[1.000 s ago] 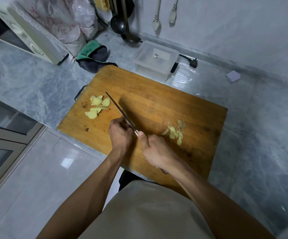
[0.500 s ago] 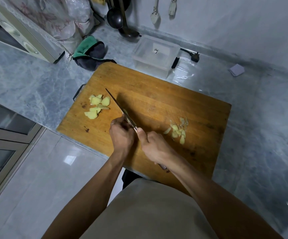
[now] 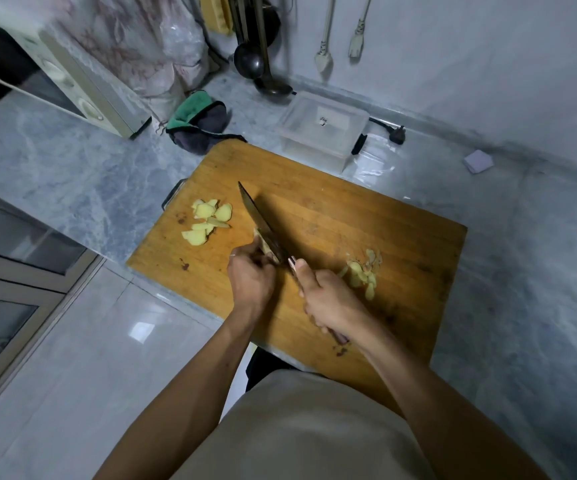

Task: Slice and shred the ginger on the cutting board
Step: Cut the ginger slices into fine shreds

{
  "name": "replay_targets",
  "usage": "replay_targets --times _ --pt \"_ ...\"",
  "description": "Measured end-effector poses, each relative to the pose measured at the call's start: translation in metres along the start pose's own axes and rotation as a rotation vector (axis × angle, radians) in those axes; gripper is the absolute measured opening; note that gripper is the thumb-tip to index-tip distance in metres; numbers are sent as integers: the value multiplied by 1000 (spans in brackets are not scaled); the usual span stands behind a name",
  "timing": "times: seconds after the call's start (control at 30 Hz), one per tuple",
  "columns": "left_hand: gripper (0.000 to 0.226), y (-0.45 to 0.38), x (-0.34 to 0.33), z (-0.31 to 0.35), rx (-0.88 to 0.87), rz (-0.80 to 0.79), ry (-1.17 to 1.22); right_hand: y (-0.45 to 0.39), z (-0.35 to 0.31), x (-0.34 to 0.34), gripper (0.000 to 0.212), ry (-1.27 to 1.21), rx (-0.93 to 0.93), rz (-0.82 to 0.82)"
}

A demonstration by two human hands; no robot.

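- Wooden cutting board (image 3: 349,216) lying on a grey marble counter (image 3: 72,174), taken here as the landmark for every place below.
- Near the board's middle: left hand (image 3: 250,278), fingers curled down onto a small piece of ginger (image 3: 263,245), pinning it to the wood.
- Just right of that hand: right hand (image 3: 330,303) wrapped tight round the handle of a knife (image 3: 263,225), thumb lying along the top near the blade.
- Blade running from the grip toward the board's far left, its side touching the held ginger.
- On the board's left part: a loose pile of pale ginger slices (image 3: 209,220), apart from the blade.
- On the board's right part: a smaller heap of peel and scraps (image 3: 361,275), just beside the right hand.
- Beyond the board's far edge: a clear plastic container (image 3: 321,128), a green and dark cloth (image 3: 199,123) to its left, 1 black ladle (image 3: 266,77) behind.
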State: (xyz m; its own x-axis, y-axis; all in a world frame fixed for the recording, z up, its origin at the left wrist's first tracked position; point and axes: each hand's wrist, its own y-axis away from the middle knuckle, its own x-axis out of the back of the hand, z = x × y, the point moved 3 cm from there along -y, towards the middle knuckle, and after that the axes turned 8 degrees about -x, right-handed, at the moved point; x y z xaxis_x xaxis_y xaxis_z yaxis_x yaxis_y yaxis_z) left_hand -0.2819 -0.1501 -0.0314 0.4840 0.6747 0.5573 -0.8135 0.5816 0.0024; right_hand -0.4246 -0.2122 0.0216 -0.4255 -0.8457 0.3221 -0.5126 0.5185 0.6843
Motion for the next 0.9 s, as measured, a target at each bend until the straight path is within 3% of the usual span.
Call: replay_targets --times 0.67,0.9 --pt "47 -4 -3 -1 18 -32 1 25 -2 2 63 89 49 29" --pt "22 -3 -4 1 9 -30 -5 27 -7 -8 69 139 111 56"
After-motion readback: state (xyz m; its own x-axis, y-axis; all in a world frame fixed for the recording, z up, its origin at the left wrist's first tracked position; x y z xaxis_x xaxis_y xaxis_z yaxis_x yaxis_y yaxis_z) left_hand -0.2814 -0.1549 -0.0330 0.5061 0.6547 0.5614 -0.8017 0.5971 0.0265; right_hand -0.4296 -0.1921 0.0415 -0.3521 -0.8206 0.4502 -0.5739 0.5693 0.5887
